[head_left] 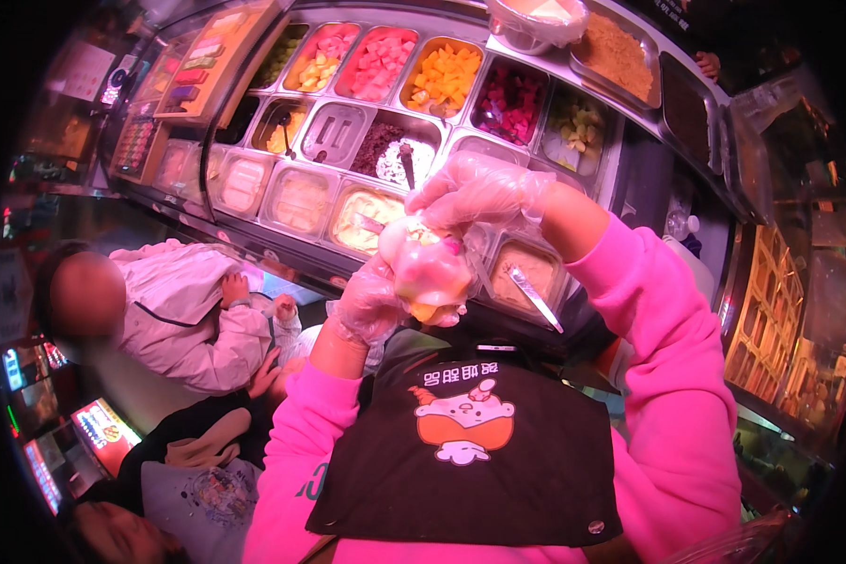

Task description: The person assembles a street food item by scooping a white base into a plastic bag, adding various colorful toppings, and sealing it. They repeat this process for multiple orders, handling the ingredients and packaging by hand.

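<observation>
Between my hands is a soft, pale pink-and-white dumpling-like dessert [428, 268] with a thin, lumpy skin; yellow shows at its lower end and bits of filling at its top. My left hand [368, 299], in a clear plastic glove, is closed round its left side. From above, my gloved right hand [484, 191] bends its fingers onto the dessert's top edge, where the fingertips are partly hidden. Just behind is a tub of pale cream [352, 218] with a spatula in it. Beside the dessert, at right, a metal spatula [536, 299] rests across a tan-filled tub [509, 266].
Steel pans hold yellow fruit cubes [442, 77], pink cubes [378, 64] and dark red cubes [509, 101]. A tray of brown crumbs [616, 54] and a plastic-covered bowl [536, 23] stand at the back right. A person in a light jacket [193, 310] is beyond the counter at left, another person nearer.
</observation>
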Tool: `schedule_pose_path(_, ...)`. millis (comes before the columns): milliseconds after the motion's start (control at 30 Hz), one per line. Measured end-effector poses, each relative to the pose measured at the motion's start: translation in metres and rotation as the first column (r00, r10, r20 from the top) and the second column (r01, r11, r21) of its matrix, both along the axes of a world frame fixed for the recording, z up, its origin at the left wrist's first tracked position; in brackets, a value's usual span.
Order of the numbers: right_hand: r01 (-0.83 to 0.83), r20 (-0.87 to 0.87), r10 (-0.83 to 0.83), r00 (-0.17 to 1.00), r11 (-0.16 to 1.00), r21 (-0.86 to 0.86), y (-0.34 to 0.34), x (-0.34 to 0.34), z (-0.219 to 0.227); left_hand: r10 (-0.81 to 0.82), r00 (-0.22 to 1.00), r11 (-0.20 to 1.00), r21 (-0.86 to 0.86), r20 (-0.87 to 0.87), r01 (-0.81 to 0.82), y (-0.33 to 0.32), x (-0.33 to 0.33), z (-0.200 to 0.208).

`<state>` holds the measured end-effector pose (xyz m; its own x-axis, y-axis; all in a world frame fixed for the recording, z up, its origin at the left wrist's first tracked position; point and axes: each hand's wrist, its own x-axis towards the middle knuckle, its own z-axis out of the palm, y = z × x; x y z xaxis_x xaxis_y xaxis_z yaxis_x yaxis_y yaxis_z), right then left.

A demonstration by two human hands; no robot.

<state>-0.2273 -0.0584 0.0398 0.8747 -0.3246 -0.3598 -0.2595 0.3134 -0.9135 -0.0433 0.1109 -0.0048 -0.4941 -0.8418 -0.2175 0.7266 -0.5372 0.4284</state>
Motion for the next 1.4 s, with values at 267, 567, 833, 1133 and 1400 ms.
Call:
schedule_pose_path(267,0.232,0.019,-0.243,0.97,0.897,-0.377,0.002,0.016,0.004,0.06,0.997,0.998,-0.015,0.05,-0.059,-0.011,0.014,0.002)
schedule_pose_path(567,0.262,0.052,-0.264,0.963,0.964,0.043,-0.036,0.02,-0.006,0.141,0.989,0.99,-0.019,0.038,-0.14,-0.015,0.027,-0.009)
schedule_pose_path(833,0.26,0.246,-0.085,0.966,0.355,-0.898,0.038,0.01,0.028,0.225,0.967,0.973,0.083,-0.12,-0.216,-0.017,0.023,-0.03)
schedule_pose_path(1133,0.147,0.122,0.142,0.982,-0.179,-0.973,0.088,-0.025,0.005,0.313,0.934,0.947,0.127,-0.173,-0.294,-0.008,0.003,-0.057)
schedule_pose_path(1400,-0.287,-0.374,0.138,0.917,0.88,-0.379,0.001,0.05,-0.005,0.032,0.987,0.997,0.074,-0.157,-0.02,-0.009,0.0,-0.039)
